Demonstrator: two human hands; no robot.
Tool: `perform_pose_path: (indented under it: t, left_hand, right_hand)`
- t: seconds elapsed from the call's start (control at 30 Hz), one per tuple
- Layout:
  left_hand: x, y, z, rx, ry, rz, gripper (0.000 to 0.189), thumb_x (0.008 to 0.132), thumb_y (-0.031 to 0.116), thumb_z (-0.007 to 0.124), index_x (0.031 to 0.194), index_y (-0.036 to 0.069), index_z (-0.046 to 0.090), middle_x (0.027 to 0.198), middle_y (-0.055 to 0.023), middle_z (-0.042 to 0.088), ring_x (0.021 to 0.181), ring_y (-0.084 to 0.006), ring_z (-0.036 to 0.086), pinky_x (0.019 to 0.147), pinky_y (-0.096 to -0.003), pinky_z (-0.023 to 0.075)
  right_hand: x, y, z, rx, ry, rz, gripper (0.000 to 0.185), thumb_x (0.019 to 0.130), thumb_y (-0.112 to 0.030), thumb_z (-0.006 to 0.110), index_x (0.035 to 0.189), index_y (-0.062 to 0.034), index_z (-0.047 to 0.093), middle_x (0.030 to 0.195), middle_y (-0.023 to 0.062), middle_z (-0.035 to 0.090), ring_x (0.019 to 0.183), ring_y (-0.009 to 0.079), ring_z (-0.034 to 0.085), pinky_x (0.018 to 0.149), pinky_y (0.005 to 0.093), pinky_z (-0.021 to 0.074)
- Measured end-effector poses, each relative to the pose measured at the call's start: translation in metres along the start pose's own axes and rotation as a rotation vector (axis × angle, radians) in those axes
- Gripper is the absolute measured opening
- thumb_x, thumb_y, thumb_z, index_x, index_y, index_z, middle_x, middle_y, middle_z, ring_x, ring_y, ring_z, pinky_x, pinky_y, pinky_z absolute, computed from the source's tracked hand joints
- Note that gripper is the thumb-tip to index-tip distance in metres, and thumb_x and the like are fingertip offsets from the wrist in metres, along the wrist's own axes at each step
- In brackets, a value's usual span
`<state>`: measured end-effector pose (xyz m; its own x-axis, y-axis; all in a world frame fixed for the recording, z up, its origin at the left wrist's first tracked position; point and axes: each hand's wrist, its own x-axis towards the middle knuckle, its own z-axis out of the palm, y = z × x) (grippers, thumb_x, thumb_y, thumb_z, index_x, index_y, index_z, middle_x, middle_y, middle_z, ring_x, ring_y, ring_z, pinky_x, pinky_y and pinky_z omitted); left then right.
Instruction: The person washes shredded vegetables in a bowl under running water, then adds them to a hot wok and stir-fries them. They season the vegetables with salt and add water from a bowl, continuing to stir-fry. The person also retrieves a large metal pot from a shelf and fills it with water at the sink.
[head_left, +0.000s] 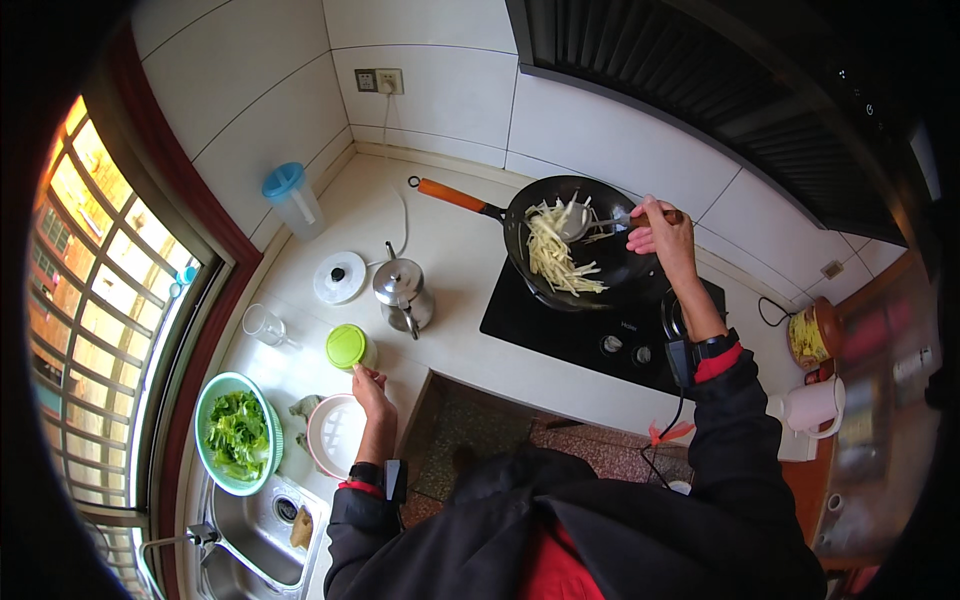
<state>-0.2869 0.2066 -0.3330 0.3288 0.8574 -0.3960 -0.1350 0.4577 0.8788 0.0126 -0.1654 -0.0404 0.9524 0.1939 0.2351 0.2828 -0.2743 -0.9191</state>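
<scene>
My right hand (664, 238) grips the wooden handle of a metal cooking spatula (577, 222), its blade among pale shredded vegetable strips (559, 259). They lie in a black wok (622, 281) on the glass cooktop (559, 322). On the left, the loosely curled fingers of my left hand (373, 394) meet the near edge of a jar with a lime-green lid (346, 345); whether they grip it is unclear. Beneath that forearm is a white bowl with a pink rim (330, 435). A metal kettle (401, 289) stands just beyond the jar.
A green basket (277, 442) of chopped leafy greens (236, 435) sits beside the steel sink (255, 532). Farther back are a glass mug (262, 324), a white lid (340, 277) and a blue-topped pitcher (295, 202). The range hood (697, 97) overhangs the right; the wok's orange handle (450, 193) juts left.
</scene>
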Motion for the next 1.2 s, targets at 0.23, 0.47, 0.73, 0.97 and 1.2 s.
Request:
perform_pose_path:
  t: [0.23,0.47,0.73,0.97,1.2]
  left_hand:
    - [0.020,-0.004,-0.008,-0.031,-0.043,-0.017,0.024,0.099,0.026,0.050,0.092,0.003,0.050,0.087,-0.0071,0.055,0.077,-0.0202,0.061,0.069,-0.0299,0.0471]
    - [-0.037,0.044,-0.038,-0.081,-0.070,-0.065,0.061,0.096,0.013,0.053,0.146,0.000,0.021,0.132,-0.0186,0.045,0.106,-0.0298,0.062,0.094,-0.0387,0.0473]
    - [-0.073,0.061,-0.101,0.128,0.077,0.272,0.039,0.094,0.006,0.050,0.133,0.005,0.044,0.117,-0.0105,0.053,0.094,-0.0201,0.062,0.083,-0.0321,0.0516]
    - [-0.082,0.045,-0.189,0.416,0.406,0.558,0.035,0.089,0.003,0.051,0.123,0.000,0.050,0.102,-0.0052,0.048,0.088,-0.0137,0.048,0.082,-0.0277,0.0426]
    - [-0.083,-0.005,-0.231,0.510,0.612,0.243,0.029,0.095,0.019,0.050,0.116,-0.002,0.051,0.089,-0.0046,0.049,0.072,-0.0129,0.047,0.065,-0.0264,0.0427]
  right_hand:
    - [-0.006,0.014,-0.010,-0.002,0.019,0.245,0.047,0.095,-0.045,0.051,0.090,-0.0010,0.068,0.067,0.0160,0.066,0.054,0.0219,0.068,0.048,0.0265,0.0538]
    - [0.024,-0.039,-0.079,-0.421,0.026,0.146,0.065,0.089,-0.063,0.050,0.075,-0.0020,0.068,0.048,0.0074,0.055,0.034,0.0138,0.050,0.034,0.0243,0.0392]
    - [0.012,-0.010,-0.006,-0.142,0.012,0.222,0.057,0.091,-0.055,0.054,0.081,-0.0009,0.068,0.051,0.0089,0.057,0.038,0.0141,0.056,0.037,0.0225,0.0434]
    - [0.028,-0.006,-0.006,-0.038,0.037,0.106,0.052,0.093,-0.051,0.054,0.088,-0.0016,0.069,0.058,0.0099,0.062,0.045,0.0144,0.062,0.042,0.0214,0.0480]
    - [0.015,0.010,-0.026,-0.115,0.001,0.154,0.041,0.093,-0.039,0.054,0.086,-0.0024,0.070,0.058,0.0107,0.062,0.045,0.0159,0.061,0.042,0.0234,0.0483]
